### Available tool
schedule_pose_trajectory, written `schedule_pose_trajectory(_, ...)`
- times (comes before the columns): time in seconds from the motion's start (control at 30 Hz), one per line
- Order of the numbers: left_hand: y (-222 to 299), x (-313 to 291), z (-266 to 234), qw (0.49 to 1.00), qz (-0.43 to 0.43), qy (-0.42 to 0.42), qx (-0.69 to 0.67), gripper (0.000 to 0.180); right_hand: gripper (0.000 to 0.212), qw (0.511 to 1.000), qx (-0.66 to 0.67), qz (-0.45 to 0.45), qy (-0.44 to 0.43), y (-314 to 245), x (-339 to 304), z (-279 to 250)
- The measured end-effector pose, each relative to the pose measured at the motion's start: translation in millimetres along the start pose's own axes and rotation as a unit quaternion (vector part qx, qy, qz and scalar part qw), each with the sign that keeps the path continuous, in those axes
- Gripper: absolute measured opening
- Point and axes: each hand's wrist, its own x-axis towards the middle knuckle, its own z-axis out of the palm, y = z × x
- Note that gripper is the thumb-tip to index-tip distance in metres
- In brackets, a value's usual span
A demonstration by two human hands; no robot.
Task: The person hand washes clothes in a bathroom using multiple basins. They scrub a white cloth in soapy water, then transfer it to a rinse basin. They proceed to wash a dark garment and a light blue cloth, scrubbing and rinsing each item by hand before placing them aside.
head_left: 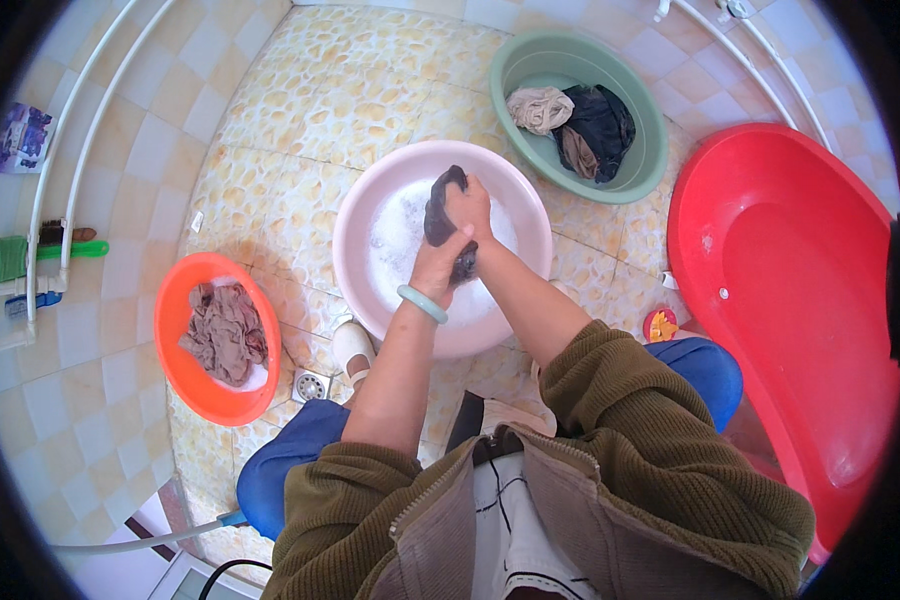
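Over a pale pink basin (370,310) of sudsy water, both my hands grip a wet, dark, bunched-up cloth (436,222). My right hand (470,210) is closed around its upper part. Lower down, my left hand (440,262) is wrapped round the same cloth, a pale green bangle (422,304) on that wrist. White foam (395,235) covers much of the water. The cloth's exact kind cannot be made out, since my fingers hide part of it.
An orange basin (175,345) with brownish cloth stands at left, beside a floor drain (311,387). Far right, a green tub (650,150) holds dark and beige clothes. A large red bathtub (790,270) lies along the right. Pipes and brushes (10,258) line the left wall.
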Motion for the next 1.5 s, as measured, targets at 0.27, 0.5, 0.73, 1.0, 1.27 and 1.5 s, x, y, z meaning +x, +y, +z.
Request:
schedule_pose_trajectory(0.27,5.3,-18.9,-5.4,0.987,-0.108,-0.030,-0.118,0.041,0.041,0.871,0.229,0.182,-0.395,-14.3,8.8,-34.9)
schedule_pose_trajectory(0.5,16.7,-39.2,30.3,0.900,-0.092,-0.175,-0.389,0.051,0.062,0.686,0.599,0.213,-0.355,-17.2,-36.2,-45.6)
schedule_pose_trajectory(0.73,6.9,-32.7,34.2,0.855,-0.139,-0.298,-0.401,0.058,0.035,0.756,0.506,0.150,-0.388,-54.3,2.4,-66.1)
schedule_pose_trajectory(1.0,7.2,-7.7,25.4,0.996,-0.074,-0.054,-0.021,0.024,0.022,0.926,0.027,0.102,-0.363,-54.7,24.3,-49.3)
schedule_pose_trajectory(1.27,-28.9,18.5,10.3,0.927,-0.016,0.134,0.351,0.033,0.017,0.932,-0.242,-0.079,-0.257,-11.1,15.3,-24.1)
schedule_pose_trajectory(1.5,-37.7,8.1,19.8,0.877,0.087,0.218,0.420,0.056,0.016,0.912,-0.335,-0.127,-0.198,-11.4,5.9,-21.5)
